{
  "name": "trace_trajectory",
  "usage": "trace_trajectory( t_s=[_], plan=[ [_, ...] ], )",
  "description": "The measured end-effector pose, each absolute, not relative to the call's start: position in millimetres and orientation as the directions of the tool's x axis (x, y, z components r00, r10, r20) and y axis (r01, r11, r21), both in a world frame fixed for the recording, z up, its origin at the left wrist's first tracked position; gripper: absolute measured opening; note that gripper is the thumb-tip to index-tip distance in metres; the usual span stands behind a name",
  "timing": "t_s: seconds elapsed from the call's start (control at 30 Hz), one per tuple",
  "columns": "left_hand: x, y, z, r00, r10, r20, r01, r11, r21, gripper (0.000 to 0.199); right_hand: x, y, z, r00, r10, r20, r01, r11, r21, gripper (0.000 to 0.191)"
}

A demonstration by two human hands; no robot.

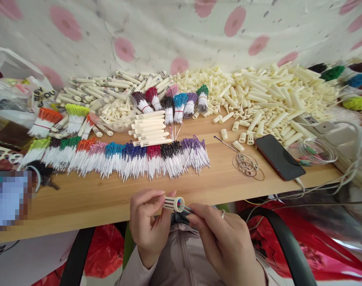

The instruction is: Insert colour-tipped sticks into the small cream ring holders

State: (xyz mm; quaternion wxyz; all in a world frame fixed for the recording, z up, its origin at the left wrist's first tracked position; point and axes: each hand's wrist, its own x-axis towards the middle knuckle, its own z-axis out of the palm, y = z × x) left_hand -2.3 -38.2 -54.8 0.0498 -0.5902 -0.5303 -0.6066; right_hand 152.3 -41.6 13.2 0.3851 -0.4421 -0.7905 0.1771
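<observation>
My left hand (149, 222) pinches a short cream pen barrel (170, 203) with slots along its side, its open end turned to the right. Coloured tips show inside that end. The fingers of my right hand (222, 234) are closed on thin pen refills (186, 209), which run into the barrel's opening; how many is hard to make out. Beyond my hands, a long row of refills sorted by colour (139, 161) lies on the wooden table (88, 198). Behind the row sits a stack of assembled-looking cream pens (151, 129).
Rubber-banded refill bundles (181, 107) stand behind the pen stack. A clear bowl (118, 125) holds small cream parts. Loose barrels (267, 91) are heaped at the back right. Rubber bands (248, 165), a phone (279, 157) and cables (355, 147) lie to the right.
</observation>
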Motion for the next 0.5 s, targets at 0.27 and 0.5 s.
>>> trace_trajectory(
  t_s=[0.27, 0.5],
  plan=[
    [-6, -44, -59, -0.265, 0.739, 0.62, 0.522, -0.431, 0.736, 0.018, 154, -40, 12, -0.341, 0.825, 0.452, 0.583, 0.562, -0.587, 0.024],
    [-7, -45, -67, -0.293, 0.781, 0.551, 0.422, -0.411, 0.808, 0.022, 151, -38, 10, -0.345, 0.814, 0.467, 0.595, 0.575, -0.562, 0.023]
  ],
)
